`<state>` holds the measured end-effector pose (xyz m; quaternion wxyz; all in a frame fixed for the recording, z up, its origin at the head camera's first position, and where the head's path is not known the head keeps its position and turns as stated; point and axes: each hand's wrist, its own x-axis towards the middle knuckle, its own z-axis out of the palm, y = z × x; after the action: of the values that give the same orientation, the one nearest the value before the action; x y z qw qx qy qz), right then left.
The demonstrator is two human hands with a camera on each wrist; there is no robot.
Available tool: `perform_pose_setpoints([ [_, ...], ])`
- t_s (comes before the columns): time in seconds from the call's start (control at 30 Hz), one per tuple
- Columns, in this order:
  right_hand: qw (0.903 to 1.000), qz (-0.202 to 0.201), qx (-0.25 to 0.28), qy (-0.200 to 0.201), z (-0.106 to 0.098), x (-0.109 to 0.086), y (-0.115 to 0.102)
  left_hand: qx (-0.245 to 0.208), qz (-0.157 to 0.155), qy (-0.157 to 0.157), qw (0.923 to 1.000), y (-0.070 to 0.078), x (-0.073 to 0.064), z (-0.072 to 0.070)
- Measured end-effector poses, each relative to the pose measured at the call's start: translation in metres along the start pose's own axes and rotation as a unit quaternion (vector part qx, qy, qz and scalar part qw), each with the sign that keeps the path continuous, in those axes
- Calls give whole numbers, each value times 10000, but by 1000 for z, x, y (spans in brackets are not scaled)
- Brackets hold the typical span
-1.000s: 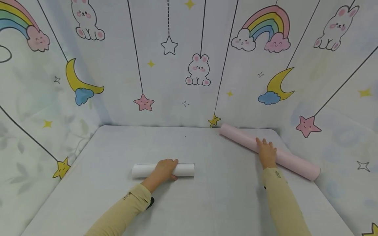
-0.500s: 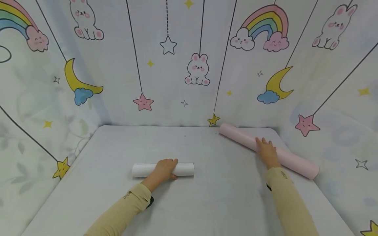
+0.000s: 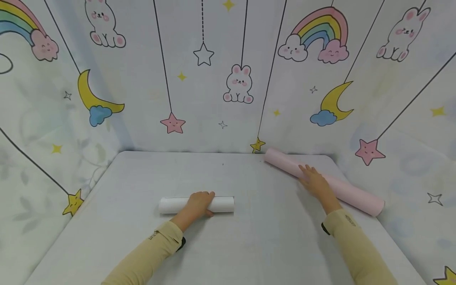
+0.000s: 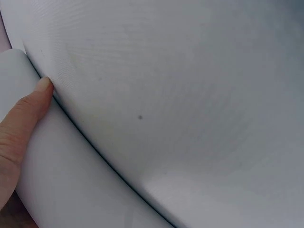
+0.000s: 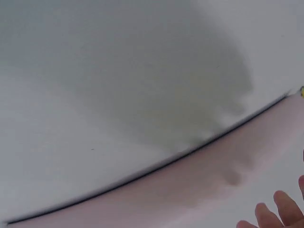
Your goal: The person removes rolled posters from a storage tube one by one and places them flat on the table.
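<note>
Head: farther, facing forward-down
Left wrist: close above white roll (image 4: 85,166)
Right wrist: close above pink roll (image 5: 142,199)
All share: table (image 3: 242,245)

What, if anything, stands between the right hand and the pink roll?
Nothing visible does: the right hand is over the pink roll, contact unclear. The white roll, gripped by the left hand, lies apart.

Dim, flat light greys the bench (image 3: 267,245), a soft-edged shadow (image 5: 190,99) lies beyond the right fingers (image 5: 287,208) in the right wrist view, and both wrist views bow straight edges.
</note>
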<state>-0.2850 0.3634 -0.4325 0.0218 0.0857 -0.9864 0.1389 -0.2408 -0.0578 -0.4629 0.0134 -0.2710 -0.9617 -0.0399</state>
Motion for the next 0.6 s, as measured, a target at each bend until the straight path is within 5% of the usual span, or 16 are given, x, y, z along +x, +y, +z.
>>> perform_pose_setpoints([
  [0.3, 9930, -1019, -32, 600, 16, -3, -51, 22, -35, 8, 10000, 0, 1, 1],
  [0.6, 9894, -1416, 331, 32, 27, -10, -108, -29, -46, -42, 10000, 1, 1, -1],
])
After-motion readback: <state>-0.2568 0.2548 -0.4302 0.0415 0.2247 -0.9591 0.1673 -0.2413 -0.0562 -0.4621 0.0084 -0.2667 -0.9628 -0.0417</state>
